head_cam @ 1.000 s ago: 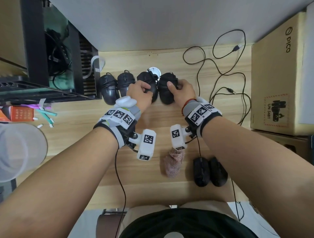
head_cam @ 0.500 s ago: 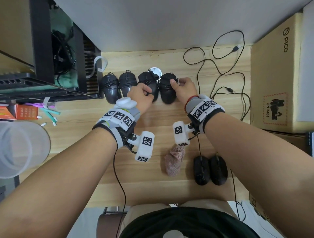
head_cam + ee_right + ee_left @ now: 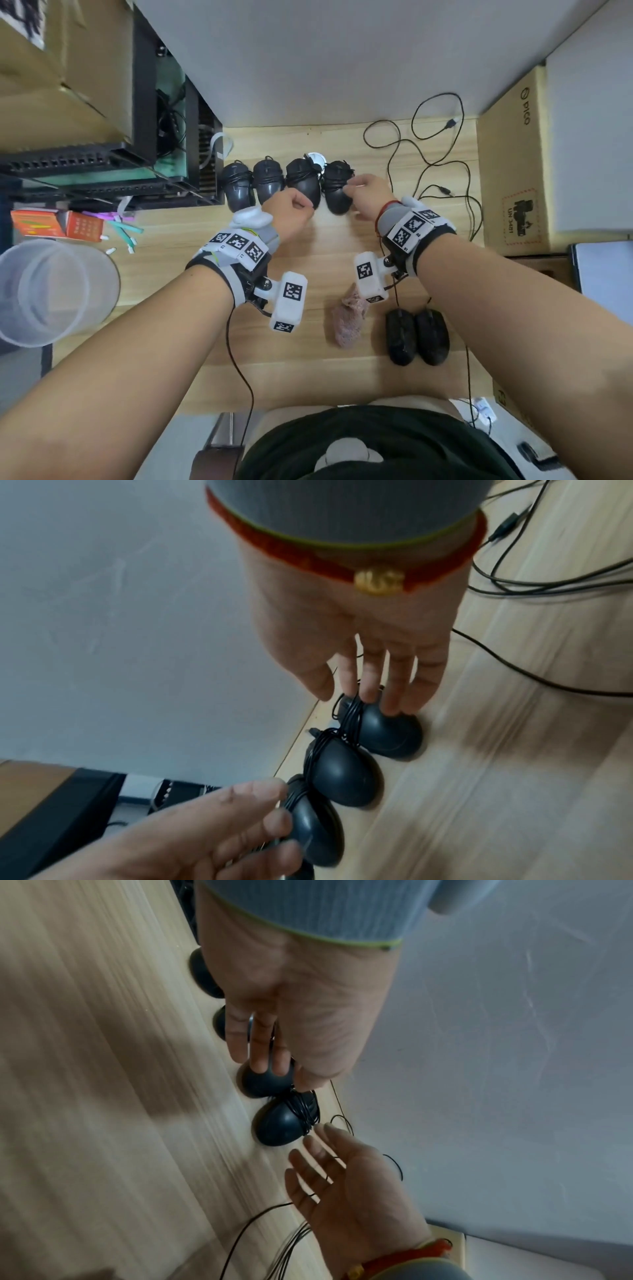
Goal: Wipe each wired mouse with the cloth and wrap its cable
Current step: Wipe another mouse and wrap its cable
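Seemingly finished, four wrapped mice (image 3: pixel 337 188) are sitting in a row at the table's (image 3: pixel 308 370) back edge, the right hand (image 3: pixel 368 195) resting slack fingers on the end one, the left hand (image 3: pixel 291 214) hovering loose-fingered, holding nothing, leaving two unwrapped mice (image 3: pixel 416 337) beside the cloth (image 3: pixel 347 323).

Both the left hand (image 3: pixel 291 214) and right hand (image 3: pixel 368 195) have let go of the wrapped mice (image 3: pixel 303 183)

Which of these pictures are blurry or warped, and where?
Head view: sharp but fisheye-warped, the forearms ballooning at the edges. Left wrist view: wooden table streaked with motion blur, left hand fairly crisp. Right wrist view: table and red bracelet smeared, wrapped mice softer.
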A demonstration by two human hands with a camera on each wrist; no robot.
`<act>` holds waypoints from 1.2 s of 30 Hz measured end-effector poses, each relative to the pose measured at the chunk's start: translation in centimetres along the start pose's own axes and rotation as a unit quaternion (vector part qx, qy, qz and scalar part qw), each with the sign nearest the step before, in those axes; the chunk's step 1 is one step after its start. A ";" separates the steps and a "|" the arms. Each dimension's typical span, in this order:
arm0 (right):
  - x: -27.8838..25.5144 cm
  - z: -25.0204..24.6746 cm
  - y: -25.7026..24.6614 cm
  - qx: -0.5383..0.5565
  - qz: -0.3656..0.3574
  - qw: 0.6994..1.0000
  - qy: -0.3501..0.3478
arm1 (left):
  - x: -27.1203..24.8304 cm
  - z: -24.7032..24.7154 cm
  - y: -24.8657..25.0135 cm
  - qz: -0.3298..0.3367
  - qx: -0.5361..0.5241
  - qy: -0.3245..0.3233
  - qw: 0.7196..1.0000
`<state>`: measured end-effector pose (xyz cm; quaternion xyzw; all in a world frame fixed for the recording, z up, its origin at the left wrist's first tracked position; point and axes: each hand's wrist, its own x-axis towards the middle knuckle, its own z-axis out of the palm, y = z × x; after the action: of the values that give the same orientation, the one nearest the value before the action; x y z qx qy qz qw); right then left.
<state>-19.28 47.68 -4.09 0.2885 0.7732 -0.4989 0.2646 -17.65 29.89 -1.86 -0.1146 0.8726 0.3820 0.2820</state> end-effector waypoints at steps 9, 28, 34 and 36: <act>-9.2 1.4 6.2 -0.280 0.110 0.950 -0.082 | -6.6 0.9 -2.8 0.003 0.013 -0.051 0.999; -10.8 -2.8 15.7 -0.127 0.107 0.985 0.041 | -14.1 10.3 -5.9 -0.067 -0.073 -0.111 0.989; -13.9 -6.0 18.1 -0.119 0.124 0.985 0.009 | -16.3 16.5 -3.7 -0.138 -0.084 -0.160 0.974; -14.1 -5.7 18.4 -0.126 0.150 0.980 -0.011 | -17.0 18.1 -3.3 -0.188 -0.126 -0.169 0.959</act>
<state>2.90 56.52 -3.56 0.3602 0.7745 -0.3553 0.3797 4.90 40.62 -3.94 -0.2451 0.7198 0.4427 0.4752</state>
